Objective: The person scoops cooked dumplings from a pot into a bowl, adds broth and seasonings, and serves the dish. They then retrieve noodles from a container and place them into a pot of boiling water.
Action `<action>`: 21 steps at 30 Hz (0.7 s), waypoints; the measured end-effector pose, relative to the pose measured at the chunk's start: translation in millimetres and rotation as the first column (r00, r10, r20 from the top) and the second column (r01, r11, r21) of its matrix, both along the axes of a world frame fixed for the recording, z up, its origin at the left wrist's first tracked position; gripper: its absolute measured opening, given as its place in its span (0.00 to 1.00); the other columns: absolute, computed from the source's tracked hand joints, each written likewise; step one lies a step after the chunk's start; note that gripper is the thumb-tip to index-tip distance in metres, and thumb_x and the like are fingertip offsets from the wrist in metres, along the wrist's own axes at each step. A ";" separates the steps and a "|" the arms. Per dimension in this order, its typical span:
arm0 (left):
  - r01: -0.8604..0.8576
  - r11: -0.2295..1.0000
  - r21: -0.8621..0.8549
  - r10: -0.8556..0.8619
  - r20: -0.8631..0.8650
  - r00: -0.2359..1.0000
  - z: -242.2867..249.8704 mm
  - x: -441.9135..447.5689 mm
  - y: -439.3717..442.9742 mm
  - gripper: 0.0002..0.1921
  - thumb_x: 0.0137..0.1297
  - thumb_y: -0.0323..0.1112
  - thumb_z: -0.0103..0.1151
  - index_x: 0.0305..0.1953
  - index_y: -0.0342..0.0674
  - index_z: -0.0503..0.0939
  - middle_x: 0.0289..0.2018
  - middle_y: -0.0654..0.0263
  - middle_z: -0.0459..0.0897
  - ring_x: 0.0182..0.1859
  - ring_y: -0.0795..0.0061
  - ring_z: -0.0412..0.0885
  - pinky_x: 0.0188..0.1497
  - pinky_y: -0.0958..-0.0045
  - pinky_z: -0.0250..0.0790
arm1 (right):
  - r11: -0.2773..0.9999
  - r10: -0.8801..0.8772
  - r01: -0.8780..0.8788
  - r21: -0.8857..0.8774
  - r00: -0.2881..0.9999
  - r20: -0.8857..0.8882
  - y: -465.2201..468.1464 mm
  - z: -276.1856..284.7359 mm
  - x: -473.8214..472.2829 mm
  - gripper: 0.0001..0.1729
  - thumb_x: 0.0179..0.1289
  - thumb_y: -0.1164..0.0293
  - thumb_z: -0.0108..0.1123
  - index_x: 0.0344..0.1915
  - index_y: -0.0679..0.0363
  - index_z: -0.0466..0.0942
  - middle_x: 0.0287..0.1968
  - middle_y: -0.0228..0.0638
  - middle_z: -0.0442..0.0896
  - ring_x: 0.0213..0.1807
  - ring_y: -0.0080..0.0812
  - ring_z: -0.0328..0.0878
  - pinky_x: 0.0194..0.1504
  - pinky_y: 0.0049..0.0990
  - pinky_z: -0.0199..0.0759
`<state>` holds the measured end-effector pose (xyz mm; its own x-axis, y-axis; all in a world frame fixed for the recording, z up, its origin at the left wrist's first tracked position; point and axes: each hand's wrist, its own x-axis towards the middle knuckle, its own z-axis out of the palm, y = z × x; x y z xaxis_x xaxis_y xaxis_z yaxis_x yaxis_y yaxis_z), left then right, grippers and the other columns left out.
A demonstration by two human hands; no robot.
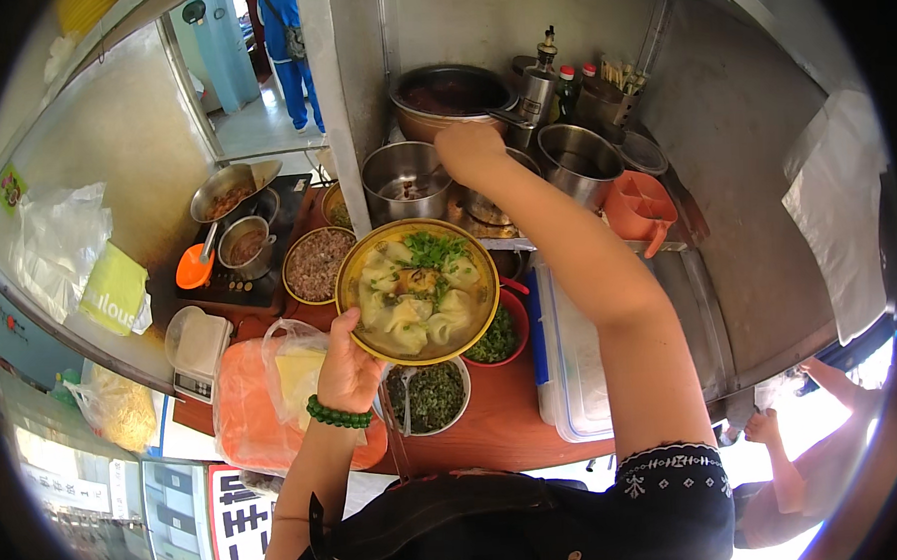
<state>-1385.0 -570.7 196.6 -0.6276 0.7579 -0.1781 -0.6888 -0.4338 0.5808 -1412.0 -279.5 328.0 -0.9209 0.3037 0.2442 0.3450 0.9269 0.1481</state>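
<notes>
My left hand point(347, 367), with a green bead bracelet at the wrist, holds a yellow-rimmed bowl point(350, 337) from its lower left edge. Folded wontons point(409, 315) lie in broth inside, with chopped greens point(436, 249) on top and a brown-orange seasoning in the middle. Farther away, my right hand point(473, 155) is curled at the right rim of a stainless steel pot point(406, 165). A thin utensil handle point(435, 171) runs from the fingers into this pot; its grip is mostly hidden. Dark bits lie on the pot's bottom.
Around the bowl stand minced meat point(320, 263), a red bowl of chopped greens point(524, 325) and a white bowl of dark greens point(465, 399) with a spoon. A lidded plastic box point(577, 394), an orange caddy point(640, 204) and an induction cooker point(242, 289) with pans flank them. A person point(292, 61) stands beyond the opening.
</notes>
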 end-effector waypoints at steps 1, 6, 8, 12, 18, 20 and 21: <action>0.009 1.000 0.009 -0.009 -0.009 1.000 0.0 -0.6 0.4 0.25 0.70 0.48 0.53 0.61 0.39 0.71 0.57 0.64 0.80 0.59 0.68 0.77 0.63 0.63 0.68 | 1.000 0.028 -0.028 0.008 0.999 0.018 -0.4 0.7 3.8 0.10 0.57 0.74 0.58 0.35 0.65 0.84 0.40 0.50 0.86 0.45 0.49 0.84 0.44 0.41 0.79; -0.028 0.998 -0.052 0.027 -0.023 0.999 -0.6 -4.9 4.7 0.26 0.70 0.49 0.54 0.62 0.40 0.71 0.58 0.65 0.79 0.60 0.69 0.76 0.64 0.64 0.67 | 0.945 0.236 -0.229 -0.233 0.972 0.004 4.8 -6.5 4.6 0.10 0.60 0.73 0.56 0.36 0.65 0.84 0.38 0.50 0.85 0.44 0.47 0.83 0.46 0.41 0.76; -0.026 0.998 -0.057 0.024 -0.030 0.999 -1.4 -7.3 6.7 0.27 0.69 0.50 0.55 0.62 0.41 0.70 0.59 0.66 0.78 0.60 0.69 0.75 0.65 0.64 0.67 | 0.909 0.208 -0.202 -0.366 0.978 -0.024 6.9 -14.5 -0.4 0.11 0.61 0.70 0.57 0.34 0.67 0.83 0.37 0.51 0.85 0.44 0.47 0.84 0.45 0.43 0.76; -0.028 0.997 -0.078 0.029 0.004 1.000 -1.2 -12.3 9.5 0.27 0.68 0.49 0.57 0.62 0.40 0.70 0.59 0.66 0.78 0.61 0.69 0.75 0.65 0.64 0.66 | 0.779 0.092 -0.163 -0.606 0.985 -0.147 14.1 -24.0 5.3 0.14 0.65 0.67 0.56 0.33 0.68 0.82 0.28 0.46 0.84 0.33 0.41 0.83 0.36 0.39 0.74; -0.058 0.994 -0.089 0.062 0.034 0.998 3.0 -14.8 12.7 0.26 0.64 0.49 0.62 0.56 0.39 0.72 0.54 0.64 0.79 0.56 0.71 0.78 0.62 0.67 0.70 | 0.249 -0.080 -0.039 -0.968 0.995 -0.061 18.9 -3.1 55.3 0.14 0.72 0.65 0.52 0.37 0.64 0.79 0.19 0.21 0.63 0.20 0.15 0.56 0.21 0.17 0.47; -0.054 0.994 -0.090 0.057 0.027 0.998 4.1 -15.7 14.0 0.26 0.64 0.49 0.62 0.57 0.39 0.72 0.54 0.64 0.79 0.56 0.71 0.77 0.63 0.66 0.70 | 0.377 -0.056 -0.131 -0.917 0.985 -0.164 15.9 3.1 76.5 0.14 0.73 0.65 0.52 0.39 0.64 0.79 0.20 0.24 0.67 0.21 0.19 0.61 0.22 0.21 0.53; -0.047 0.995 -0.088 0.049 0.020 0.999 4.5 -16.7 14.7 0.26 0.65 0.50 0.61 0.57 0.39 0.72 0.54 0.64 0.79 0.56 0.71 0.77 0.63 0.66 0.70 | 0.433 -0.035 -0.176 -0.884 0.977 -0.211 14.3 3.9 85.8 0.14 0.73 0.65 0.52 0.39 0.64 0.78 0.20 0.26 0.70 0.21 0.21 0.64 0.23 0.23 0.56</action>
<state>-1401.7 -556.1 201.1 -0.6581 0.7080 -0.2561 -0.6813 -0.4152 0.6029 -1326.2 -265.1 331.9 -0.9232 0.3833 0.0278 0.1920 0.5226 -0.8307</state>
